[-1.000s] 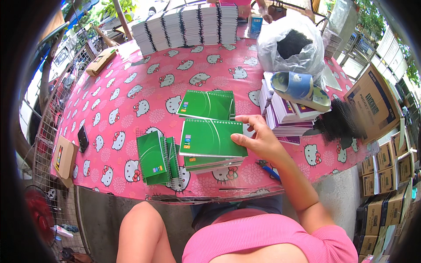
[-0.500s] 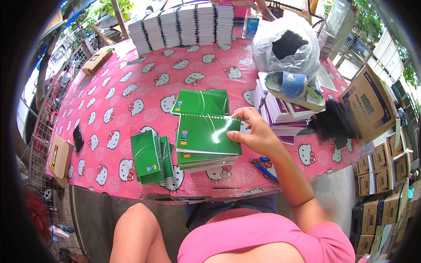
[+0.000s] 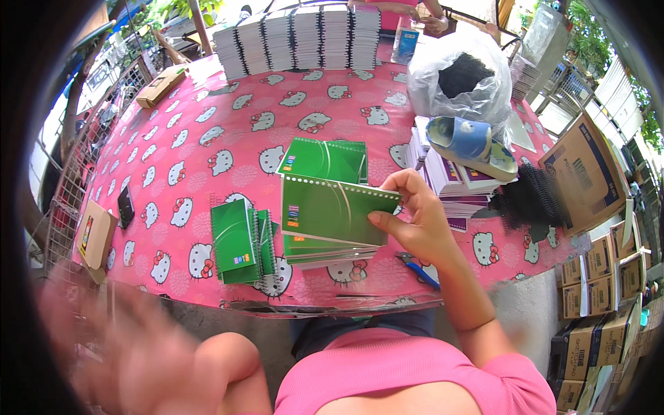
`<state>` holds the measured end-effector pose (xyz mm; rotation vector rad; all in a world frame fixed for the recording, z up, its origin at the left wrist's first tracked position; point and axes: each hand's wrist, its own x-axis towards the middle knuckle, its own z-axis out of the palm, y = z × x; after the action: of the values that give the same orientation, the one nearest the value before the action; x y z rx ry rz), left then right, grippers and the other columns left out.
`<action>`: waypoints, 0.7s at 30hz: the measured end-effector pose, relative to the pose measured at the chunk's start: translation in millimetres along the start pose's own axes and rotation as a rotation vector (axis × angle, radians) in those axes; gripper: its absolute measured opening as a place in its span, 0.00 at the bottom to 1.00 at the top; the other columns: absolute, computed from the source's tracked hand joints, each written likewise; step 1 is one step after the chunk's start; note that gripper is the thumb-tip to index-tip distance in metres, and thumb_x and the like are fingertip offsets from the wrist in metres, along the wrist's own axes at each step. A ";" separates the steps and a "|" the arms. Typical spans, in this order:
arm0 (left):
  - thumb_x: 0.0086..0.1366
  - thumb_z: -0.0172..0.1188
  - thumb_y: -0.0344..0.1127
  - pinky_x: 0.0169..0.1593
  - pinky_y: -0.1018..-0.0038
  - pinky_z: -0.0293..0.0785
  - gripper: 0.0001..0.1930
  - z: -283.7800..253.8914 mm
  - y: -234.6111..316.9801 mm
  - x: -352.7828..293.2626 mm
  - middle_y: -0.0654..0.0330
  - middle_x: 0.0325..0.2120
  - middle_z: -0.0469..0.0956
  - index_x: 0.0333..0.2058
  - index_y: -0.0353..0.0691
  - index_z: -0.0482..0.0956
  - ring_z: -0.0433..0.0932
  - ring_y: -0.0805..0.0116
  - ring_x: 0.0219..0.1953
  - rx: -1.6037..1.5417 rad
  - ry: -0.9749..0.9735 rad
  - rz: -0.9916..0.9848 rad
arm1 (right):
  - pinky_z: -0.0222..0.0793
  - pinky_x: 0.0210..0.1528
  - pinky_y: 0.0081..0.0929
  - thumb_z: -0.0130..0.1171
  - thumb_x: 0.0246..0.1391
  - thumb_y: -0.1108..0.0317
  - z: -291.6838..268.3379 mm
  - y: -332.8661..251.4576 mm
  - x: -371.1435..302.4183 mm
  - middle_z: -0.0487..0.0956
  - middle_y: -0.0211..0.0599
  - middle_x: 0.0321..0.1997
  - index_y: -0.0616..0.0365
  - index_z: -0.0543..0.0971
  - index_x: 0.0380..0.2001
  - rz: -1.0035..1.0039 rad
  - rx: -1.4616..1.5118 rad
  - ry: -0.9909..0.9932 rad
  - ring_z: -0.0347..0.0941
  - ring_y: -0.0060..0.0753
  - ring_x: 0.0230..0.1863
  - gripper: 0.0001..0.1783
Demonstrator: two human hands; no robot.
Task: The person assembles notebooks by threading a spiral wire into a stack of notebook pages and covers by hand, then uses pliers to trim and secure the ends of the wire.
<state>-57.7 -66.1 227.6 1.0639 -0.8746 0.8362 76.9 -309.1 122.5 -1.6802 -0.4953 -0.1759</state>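
My right hand (image 3: 415, 213) pinches the right edge of a green-covered notebook block (image 3: 328, 211) with a row of punched holes and no coil along its top. It is tilted above a stack of similar green notebook blocks (image 3: 335, 254). More green covers (image 3: 321, 158) lie just behind it. Left of the stack rest several green notebooks (image 3: 235, 242) with coils along their sides. Pliers with blue handles (image 3: 423, 273) lie below my right wrist, partly covered by my forearm. My left hand (image 3: 131, 346) is at the lower left, smeared by motion, so its fingers cannot be made out.
Tall stacks of coil-bound books (image 3: 297, 41) line the far edge. On the right, a blue slipper (image 3: 470, 142) sits on purple-covered books (image 3: 443, 183), near black coils (image 3: 526, 197), a plastic bag (image 3: 456, 79) and cardboard boxes (image 3: 584, 173). A phone (image 3: 125, 207) lies left. Another person's hand (image 3: 434, 25) shows behind.
My right hand has raised and tilted the notebook block off the stack, moving slightly right. My left hand has come into view at the lower left, in motion.
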 end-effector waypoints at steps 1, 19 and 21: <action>0.60 0.61 0.35 0.62 0.57 0.57 0.35 -5.0 -19.3 -10.8 0.57 0.63 0.57 0.64 0.37 0.55 0.59 0.64 0.62 0.210 0.086 -0.136 | 0.62 0.33 0.19 0.66 0.43 0.78 3.9 -5.1 0.8 0.72 0.26 0.27 0.61 0.71 0.38 0.027 -0.055 -0.016 0.64 0.18 0.29 0.17; 0.62 0.57 0.27 0.51 0.65 0.67 0.29 -9.2 -122.6 -61.9 0.46 0.53 0.68 0.62 0.36 0.60 0.70 0.58 0.48 0.972 -0.356 -0.316 | 0.64 0.44 0.23 0.58 0.50 0.84 12.1 -6.2 -5.9 0.69 0.33 0.41 0.57 0.64 0.40 0.012 0.111 -0.135 0.64 0.21 0.41 0.18; 0.61 0.57 0.25 0.58 0.62 0.59 0.28 -4.7 -120.4 -65.0 0.48 0.51 0.70 0.60 0.37 0.63 0.69 0.52 0.51 1.080 -0.316 -0.357 | 0.64 0.45 0.25 0.57 0.49 0.85 19.3 2.7 -7.7 0.69 0.36 0.41 0.57 0.64 0.39 0.036 0.040 -0.117 0.66 0.27 0.42 0.18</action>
<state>23.7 -103.1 123.9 2.2667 -0.4111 0.8409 68.0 -292.4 113.6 -1.6655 -0.5527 -0.0413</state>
